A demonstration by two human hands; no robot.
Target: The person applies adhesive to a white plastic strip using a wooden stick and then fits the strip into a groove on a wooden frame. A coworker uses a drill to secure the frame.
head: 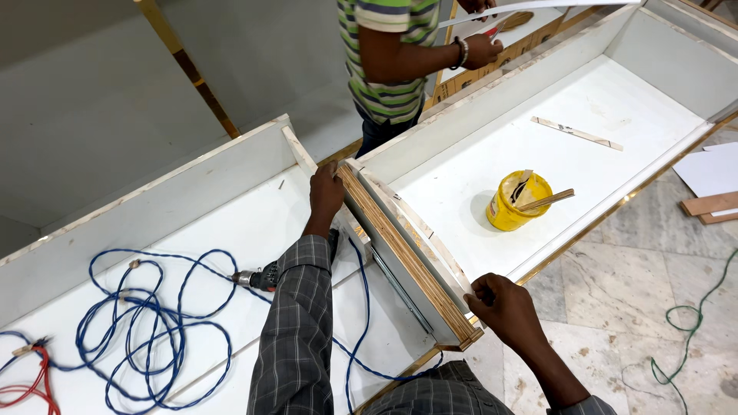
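**Holding the end panel between two boxes**

Right box (538,146) at 1 o'clock, left box (192,230) at 9. Panel (403,257) sitting at centre. Left hand (326,194) gripping its far end, right hand (503,307) pinching its near end. Judging next: steadying for fixing; drill (257,278) lying at 8.

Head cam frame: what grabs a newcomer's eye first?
The yellow tub with a stick across it, alone on the white floor of the right-hand cabinet. Then the blue cable tangled at lower left by a drill. Centre, the left hand and right hand grip a plywood-edged panel between the cabinets.
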